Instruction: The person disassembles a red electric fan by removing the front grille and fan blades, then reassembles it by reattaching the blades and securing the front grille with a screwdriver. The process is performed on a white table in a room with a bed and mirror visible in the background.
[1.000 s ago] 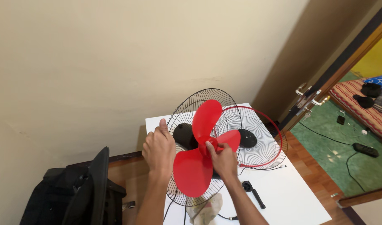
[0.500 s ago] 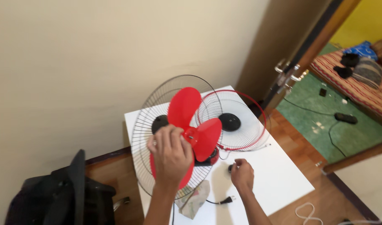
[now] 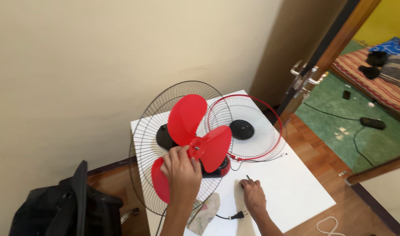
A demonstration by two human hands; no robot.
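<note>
Seen from above at lower centre of the frame: left hand raised off a forearm rising from the bottom edge, back of the hand toward the camera, fingers curled and closed around the hub of a red three-bladed fan propeller. Propeller held just in front of a black wire rear guard, standing upright and slightly tilted at centre left, black motor housing visible through the wires behind the blades. One blade pointing up toward the middle of the frame, one to the right, one down and left, partly hidden behind the hand. Lower right of centre: right hand lying low on a white table, palm down, fingers drawn narrowly together with their tips pressed to the tabletop around a small dark object, too small to identify; whether actually gripped cannot be told. Just right of the propeller, at centre frame: a red-rimmed front guard with a black centre disc, lying flat on the table and touching the rear guard's edge. Near the bottom edge, between the two forearms: a black power plug on its cord, beside a crumpled cloth. Lower left: a black bag on the wooden floor against a beige wall. Upper right: an open wooden door with a metal handle, green floor beyond.
</note>
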